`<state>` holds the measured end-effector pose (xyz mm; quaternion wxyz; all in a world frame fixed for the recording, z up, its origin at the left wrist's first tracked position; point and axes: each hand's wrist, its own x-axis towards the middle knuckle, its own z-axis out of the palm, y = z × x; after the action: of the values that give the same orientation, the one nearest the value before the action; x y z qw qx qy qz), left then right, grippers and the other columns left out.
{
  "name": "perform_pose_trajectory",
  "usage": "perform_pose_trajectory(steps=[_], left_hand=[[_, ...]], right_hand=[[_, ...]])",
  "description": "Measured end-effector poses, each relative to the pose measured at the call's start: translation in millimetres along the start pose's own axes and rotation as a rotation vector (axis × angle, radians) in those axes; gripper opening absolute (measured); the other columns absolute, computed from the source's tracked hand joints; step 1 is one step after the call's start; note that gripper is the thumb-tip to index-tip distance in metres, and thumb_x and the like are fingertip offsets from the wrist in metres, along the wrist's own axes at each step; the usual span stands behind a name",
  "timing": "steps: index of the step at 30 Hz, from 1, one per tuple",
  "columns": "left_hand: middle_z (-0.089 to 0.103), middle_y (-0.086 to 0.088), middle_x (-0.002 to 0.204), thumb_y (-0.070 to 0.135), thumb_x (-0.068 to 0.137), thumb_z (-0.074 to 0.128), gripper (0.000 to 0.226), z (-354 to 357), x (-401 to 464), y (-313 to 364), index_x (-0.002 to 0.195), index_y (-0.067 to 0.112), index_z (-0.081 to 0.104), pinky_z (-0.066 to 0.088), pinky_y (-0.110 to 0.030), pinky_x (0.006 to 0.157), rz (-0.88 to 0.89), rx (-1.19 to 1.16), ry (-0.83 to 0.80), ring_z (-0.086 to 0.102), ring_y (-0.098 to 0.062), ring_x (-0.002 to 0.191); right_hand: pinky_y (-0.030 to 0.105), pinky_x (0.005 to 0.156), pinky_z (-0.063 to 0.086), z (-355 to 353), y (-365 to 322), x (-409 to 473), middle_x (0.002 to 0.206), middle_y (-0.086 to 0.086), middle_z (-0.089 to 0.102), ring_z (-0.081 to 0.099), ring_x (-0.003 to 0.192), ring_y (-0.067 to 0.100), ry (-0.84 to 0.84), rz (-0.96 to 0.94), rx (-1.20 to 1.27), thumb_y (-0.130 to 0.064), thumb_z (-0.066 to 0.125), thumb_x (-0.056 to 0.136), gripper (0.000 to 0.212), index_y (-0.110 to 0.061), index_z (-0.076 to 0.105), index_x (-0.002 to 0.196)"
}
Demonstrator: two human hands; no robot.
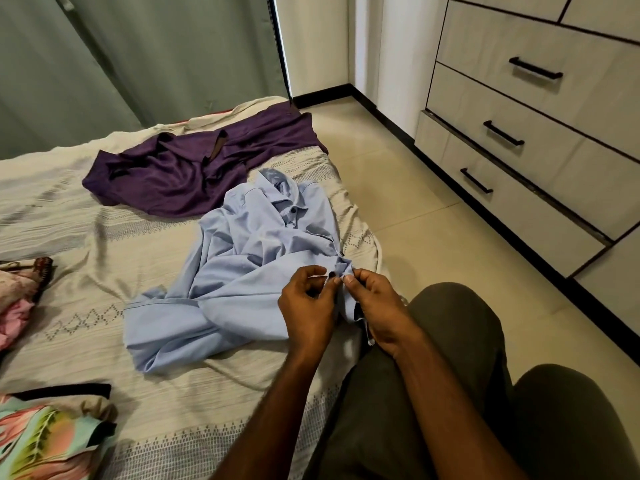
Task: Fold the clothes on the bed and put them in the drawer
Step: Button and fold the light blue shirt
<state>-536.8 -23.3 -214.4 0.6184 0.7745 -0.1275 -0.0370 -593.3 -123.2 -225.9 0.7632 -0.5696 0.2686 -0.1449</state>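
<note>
Beige patterned bed (104, 258) filling the left, pale tiled floor (398, 188) at 1 o'clock, green curtain (104, 57) at 11 o'clock. Both forearms reaching in from 6 o'clock, meeting near frame centre. Left hand (306, 306) curled, thumb and forefinger pinching the front edge of the light blue shirt (242, 271); right hand (375, 306) curled likewise, pinching the facing edge just beside it, fingertips nearly touching at a dark button. Blue shirt crumpled at bed's right edge, collar toward 12 o'clock. One purple garment (194, 168) spread beyond it at 11 o'clock. Two floral bundles at 9 and 7 o'clock. Three handled drawers (519, 140) at 2 o'clock, lowest slightly out. No readable writing or labels.
</note>
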Motion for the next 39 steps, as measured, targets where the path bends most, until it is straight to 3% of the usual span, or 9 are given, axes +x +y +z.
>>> perform_pose_trajectory(steps=[3,7,11,13,16,18,27,34,39], left_hand=[[0.074,0.004,0.074,0.011,0.083,0.080,0.005,-3,-1,0,0.083,0.012,0.076,0.056,-0.028,0.066,0.062,-0.001,0.004,0.070,-0.011,0.069],[0.076,0.007,0.078,0.008,0.085,0.078,0.009,-1,-5,7,0.085,0.016,0.079,0.058,-0.027,0.073,0.059,-0.032,-0.064,0.072,-0.009,0.074],[0.077,0.006,0.085,0.006,0.089,0.072,0.014,-2,-6,8,0.091,0.018,0.080,0.058,-0.029,0.078,0.049,-0.057,-0.115,0.073,-0.011,0.082],[0.077,0.005,0.084,0.006,0.091,0.070,0.015,-3,-7,10,0.089,0.017,0.079,0.058,-0.028,0.076,0.050,-0.051,-0.106,0.072,-0.011,0.081],[0.076,0.004,0.082,0.009,0.092,0.070,0.011,-3,-7,10,0.089,0.014,0.079,0.057,-0.026,0.073,0.030,-0.045,-0.079,0.071,-0.010,0.079],[0.076,0.004,0.081,0.010,0.092,0.070,0.010,-3,-6,11,0.089,0.014,0.079,0.057,-0.024,0.072,0.016,-0.040,-0.078,0.071,-0.009,0.078],[0.075,-0.004,0.074,0.008,0.083,0.074,0.010,-12,12,14,0.076,0.014,0.079,0.059,-0.041,0.077,-0.172,-0.041,-0.195,0.073,-0.022,0.076],[0.074,0.002,0.066,0.007,0.076,0.073,0.020,-26,23,24,0.065,0.023,0.078,0.060,-0.047,0.081,-0.170,0.133,-0.284,0.073,-0.019,0.074],[0.072,0.004,0.063,0.028,0.067,0.071,0.007,-33,27,24,0.062,0.027,0.076,0.057,-0.054,0.079,-0.129,0.187,-0.331,0.071,-0.022,0.072]], right_hand=[[0.039,0.086,0.056,1,3,3,0.096,0.005,0.072,0.068,0.095,0.022,0.108,-0.150,-0.253,-0.025,0.054,0.103,0.018,-0.013,0.067,0.101],[0.009,0.071,0.046,5,2,-1,0.093,-0.005,0.068,0.062,0.083,0.003,0.233,-0.302,-0.489,-0.023,0.057,0.102,0.015,-0.011,0.065,0.105],[0.003,0.069,0.041,5,0,-3,0.089,-0.008,0.064,0.058,0.079,-0.008,0.302,-0.354,-0.529,-0.016,0.059,0.100,0.012,-0.009,0.066,0.105],[0.006,0.074,0.044,4,-1,-2,0.092,-0.008,0.066,0.061,0.083,-0.005,0.288,-0.352,-0.514,-0.017,0.061,0.099,0.011,-0.010,0.067,0.105],[0.030,0.082,0.056,3,1,-1,0.096,-0.004,0.072,0.067,0.091,0.009,0.263,-0.341,-0.474,-0.019,0.064,0.097,0.011,-0.013,0.070,0.103],[0.035,0.083,0.057,2,2,-2,0.094,-0.004,0.073,0.068,0.090,0.009,0.263,-0.345,-0.471,-0.019,0.066,0.095,0.010,-0.014,0.071,0.101],[0.008,0.077,0.047,-1,-5,-11,0.091,-0.005,0.069,0.063,0.085,0.002,0.232,-0.655,-0.627,-0.007,0.077,0.083,0.015,-0.010,0.074,0.097],[0.029,0.072,0.054,1,-5,-13,0.087,0.003,0.070,0.065,0.079,0.014,0.161,-0.716,-0.749,-0.007,0.075,0.083,0.009,-0.010,0.072,0.091],[0.035,0.069,0.055,3,-5,-16,0.086,0.002,0.073,0.067,0.078,0.014,0.159,-0.741,-0.725,-0.011,0.076,0.087,0.004,-0.010,0.073,0.090]])
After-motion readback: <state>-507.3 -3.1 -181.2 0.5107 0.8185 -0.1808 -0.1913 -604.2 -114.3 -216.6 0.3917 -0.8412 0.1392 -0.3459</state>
